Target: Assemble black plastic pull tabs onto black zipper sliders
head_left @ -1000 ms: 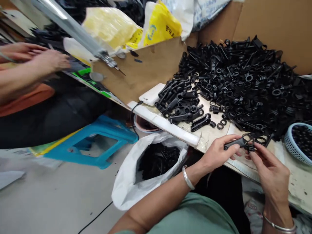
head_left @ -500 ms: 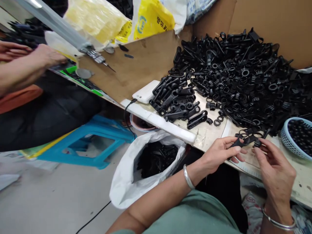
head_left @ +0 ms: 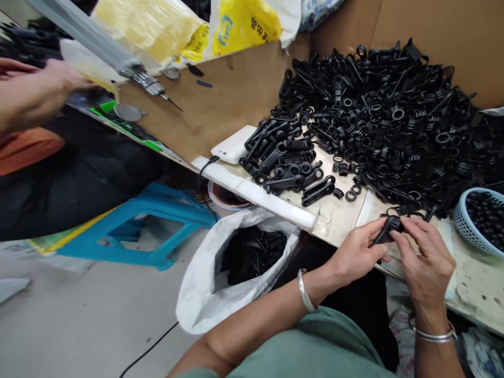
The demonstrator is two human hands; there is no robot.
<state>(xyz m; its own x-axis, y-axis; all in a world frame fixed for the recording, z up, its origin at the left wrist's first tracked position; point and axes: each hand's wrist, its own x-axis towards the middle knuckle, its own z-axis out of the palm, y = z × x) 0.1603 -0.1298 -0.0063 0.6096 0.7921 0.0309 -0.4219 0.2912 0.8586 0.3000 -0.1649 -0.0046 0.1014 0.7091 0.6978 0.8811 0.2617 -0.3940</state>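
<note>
My left hand (head_left: pixel 354 251) is closed around a black plastic arm-shaped piece (head_left: pixel 381 236) over the table's front edge. Fingers of my right hand (head_left: pixel 428 260) pinch a small ribbed black ring (head_left: pixel 395 224) against the far end of that piece. How deep the ring sits there is hidden by my fingertips. Just beyond the hands rises a large heap of black plastic parts (head_left: pixel 378 136), rings and arm pieces mixed. To its left lie several similar arm pieces (head_left: pixel 285 165), with a few loose rings (head_left: pixel 350 195) beside them.
A light-blue basket (head_left: pixel 470 228) of black balls stands at the right. Below the table edge, a white sack (head_left: pixel 197 299) holds black parts. A blue stool (head_left: pixel 126 254), a hanging screwdriver (head_left: pixel 147 81) and another person's arm (head_left: pixel 35 97) are on the left.
My right hand has moved left, bringing the ribbed ring from beside the arm piece to its end. The left hand has stayed nearly in place, tilting the piece more upright.
</note>
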